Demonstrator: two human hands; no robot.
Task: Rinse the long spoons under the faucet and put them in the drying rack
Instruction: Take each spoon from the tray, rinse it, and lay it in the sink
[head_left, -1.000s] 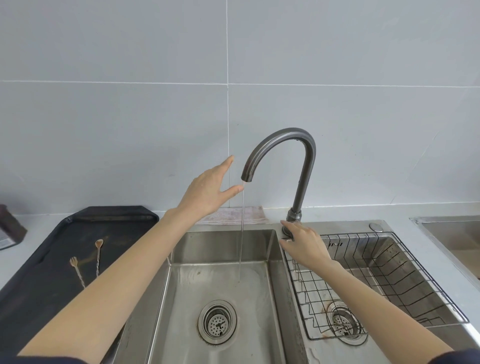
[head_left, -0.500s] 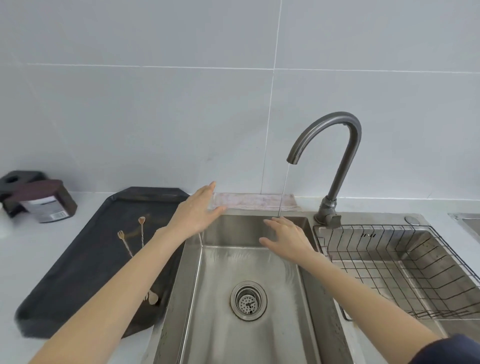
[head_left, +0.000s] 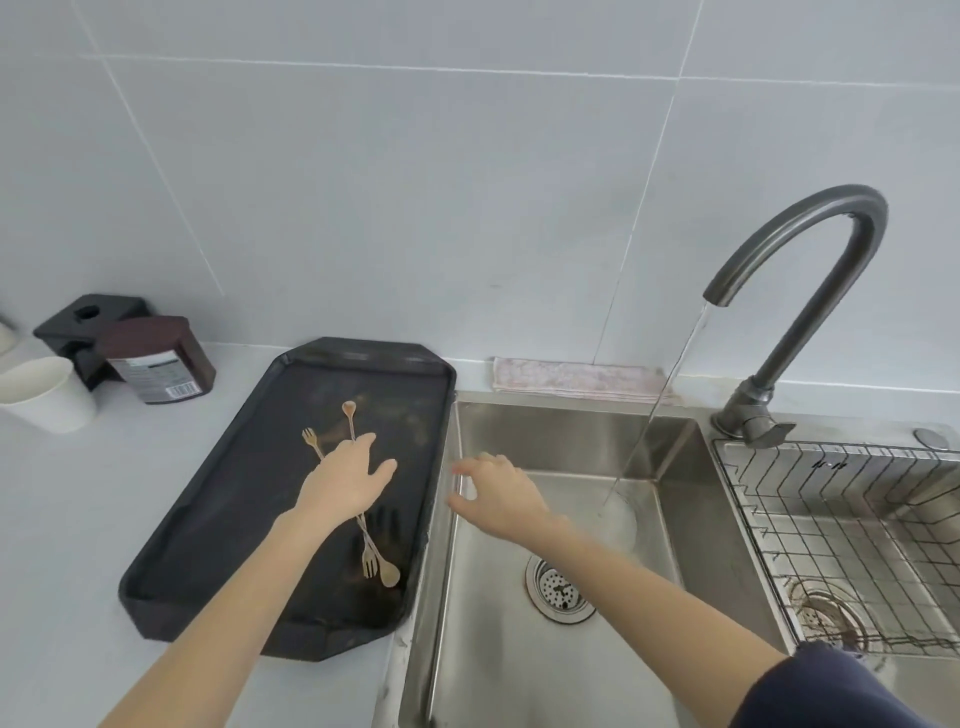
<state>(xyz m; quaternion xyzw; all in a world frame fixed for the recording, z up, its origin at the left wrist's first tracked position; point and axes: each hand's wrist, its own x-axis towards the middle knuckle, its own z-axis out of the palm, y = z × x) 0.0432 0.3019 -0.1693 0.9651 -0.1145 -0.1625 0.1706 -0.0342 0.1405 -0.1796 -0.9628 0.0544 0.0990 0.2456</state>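
Two long thin wooden utensils lie crossed on a black tray (head_left: 218, 519) left of the sink: a long spoon (head_left: 387, 571) and a long fork (head_left: 310, 439). My left hand (head_left: 345, 478) hovers open right over their crossed middles, hiding them; I cannot tell if it touches. My right hand (head_left: 496, 493) is open above the left edge of the sink basin (head_left: 519, 665), holding nothing. The dark faucet (head_left: 810, 249) runs a thin stream into the basin. The wire drying rack (head_left: 857, 530) sits in the right basin.
A brown labelled container (head_left: 156, 364), a black block (head_left: 83, 322) and a white cup (head_left: 47, 392) stand on the counter at far left. A folded pinkish cloth (head_left: 576, 376) lies behind the sink. Tiled wall lies behind everything.
My view has swung left. My left hand dropped from near the spout to over the utensils on the tray. My right hand left the faucet base and came across to the sink's left edge.
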